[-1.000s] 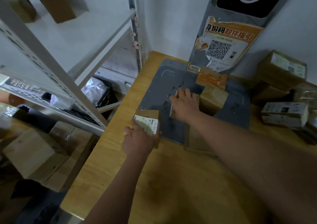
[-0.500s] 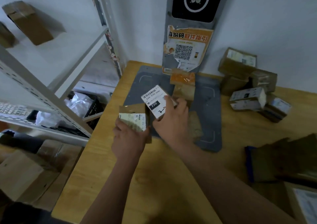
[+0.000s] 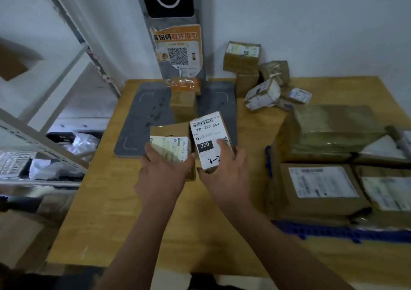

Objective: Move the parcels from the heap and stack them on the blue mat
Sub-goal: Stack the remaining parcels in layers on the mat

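**Step in hand:** transfer, two parcels lifted, neither stacked yet.

**Left grip** [image 3: 164, 169]: fingers curled round the green-label parcel [image 3: 171, 145], a flat brown cardboard box with a pale paper label. It is held over the near edge of the grey pad [image 3: 142, 116].

**Right grip** [image 3: 224, 174]: clamped on the 220 parcel [image 3: 208, 140], thumb across its face. This is a slim box tilted upright, its white label carrying a barcode and handwriting. It sits just beside the other parcel.

**Blue mat** [image 3: 333, 232]: on the counter [image 3: 124, 212] to the right. It looks like rigid plastic with a toothed edge. It already carries stacked cartons [image 3: 320, 189], large, taped and glossy on top.

**Heap** [image 3: 264, 85]: small taped boxes tumbled against the wall, well apart from both hands.

**On the grey pad:** an orange-wrapped parcel [image 3: 185, 85] lies on a plain brown box [image 3: 182, 104]. The pad is matte, with white corner marks.

**Counter:** light wood with visible grain.

**Next move, judged:** both parcels swing right to the mat. Each is best laid flat, broad face down, on a level carton top. The slim one looks prone to tip if set on edge, and the tape may be slippery.
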Demonstrator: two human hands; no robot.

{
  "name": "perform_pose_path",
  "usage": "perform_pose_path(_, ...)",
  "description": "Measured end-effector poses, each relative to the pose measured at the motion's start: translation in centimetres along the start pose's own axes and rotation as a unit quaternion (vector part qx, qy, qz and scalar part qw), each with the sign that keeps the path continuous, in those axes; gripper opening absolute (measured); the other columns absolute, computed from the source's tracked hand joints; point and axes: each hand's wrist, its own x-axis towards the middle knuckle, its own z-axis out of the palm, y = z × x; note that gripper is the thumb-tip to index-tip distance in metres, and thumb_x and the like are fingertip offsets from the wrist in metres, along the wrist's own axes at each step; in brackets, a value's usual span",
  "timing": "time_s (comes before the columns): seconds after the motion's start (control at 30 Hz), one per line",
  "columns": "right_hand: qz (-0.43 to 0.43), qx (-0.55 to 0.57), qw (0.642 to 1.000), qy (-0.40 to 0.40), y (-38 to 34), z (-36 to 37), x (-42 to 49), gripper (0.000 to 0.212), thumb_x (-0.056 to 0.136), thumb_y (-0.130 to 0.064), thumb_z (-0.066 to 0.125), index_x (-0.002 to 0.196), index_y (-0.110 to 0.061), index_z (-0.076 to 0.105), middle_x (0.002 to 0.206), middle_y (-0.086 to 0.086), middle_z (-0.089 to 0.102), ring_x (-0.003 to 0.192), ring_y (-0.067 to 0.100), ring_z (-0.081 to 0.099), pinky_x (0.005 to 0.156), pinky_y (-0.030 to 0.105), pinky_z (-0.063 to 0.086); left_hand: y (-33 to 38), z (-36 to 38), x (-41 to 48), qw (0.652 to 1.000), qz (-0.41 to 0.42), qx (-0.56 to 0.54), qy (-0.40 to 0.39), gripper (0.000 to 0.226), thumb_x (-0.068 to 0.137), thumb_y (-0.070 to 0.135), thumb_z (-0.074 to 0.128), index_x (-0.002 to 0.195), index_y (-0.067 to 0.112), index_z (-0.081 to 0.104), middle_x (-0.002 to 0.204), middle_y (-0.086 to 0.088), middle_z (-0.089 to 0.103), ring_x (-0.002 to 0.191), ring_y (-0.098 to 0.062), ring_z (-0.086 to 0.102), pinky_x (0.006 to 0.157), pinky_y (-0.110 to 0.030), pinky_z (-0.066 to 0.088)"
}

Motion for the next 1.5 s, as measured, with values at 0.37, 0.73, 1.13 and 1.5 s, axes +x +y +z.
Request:
perform_pose_path(0.37, -0.031, 0.014, 0.998, 0.058, 7.7, -11.6, -8.7, 0.084, 0.07, -0.058, 0.072, 0.139, -0.032, 0.033, 0.124, 0.004, 0.031, 0.113, 0.021, 0.04, 0.07, 0.032, 0.048, 4.2, 0.3, -15.4, 0.997, 0.026, -0.066, -0.016, 0.116, 0.063, 0.087, 0.05, 0.148, 0.014, 0.02, 0.141, -0.013, 0.044, 0.124, -0.039, 0.048, 0.092, -0.049, 0.041)
perform_pose_path(0.73, 0.056, -0.02, 0.992, 0.113, 16.0, -18.8, -11.2, 0.082, 0.075, -0.057, 0.069, 0.145, -0.028, 0.035, 0.135, 0.011, 0.032, 0.123, 0.03, 0.042, 0.08, 0.043, 0.053, 10.1, 4.1, -22.1, 0.987, 0.138, -0.064, -0.06, 0.08, 0.079, 0.074, 0.051, 0.143, 0.031, 0.027, 0.13, -0.001, 0.055, 0.112, -0.029, 0.058, 0.081, -0.04, 0.047)
perform_pose_path(1.13, 0.084, -0.056, 0.992, 0.082, 18.0, -19.7, -8.2, 0.083, 0.082, -0.069, 0.051, 0.149, -0.028, 0.026, 0.139, 0.013, 0.025, 0.126, 0.031, 0.034, 0.088, 0.046, 0.049, 12.0, 5.9, -20.0, 0.97, 0.15, -0.146, -0.124, 0.066, 0.087, 0.049, 0.064, 0.143, 0.027, 0.038, 0.133, 0.008, 0.058, 0.114, -0.015, 0.059, 0.084, -0.032, 0.051)
perform_pose_path(1.5, 0.087, -0.056, 0.991, 0.085, 19.1, -20.3, -7.3, 0.08, 0.084, -0.065, 0.054, 0.149, -0.028, 0.027, 0.142, 0.014, 0.025, 0.129, 0.036, 0.033, 0.09, 0.049, 0.047, 12.7, 7.0, -19.8, 0.95, 0.166, -0.205, -0.168, 0.061, 0.088, 0.037, 0.068, 0.141, 0.023, 0.042, 0.139, 0.006, 0.054, 0.12, -0.011, 0.053, 0.082, -0.022, 0.041)
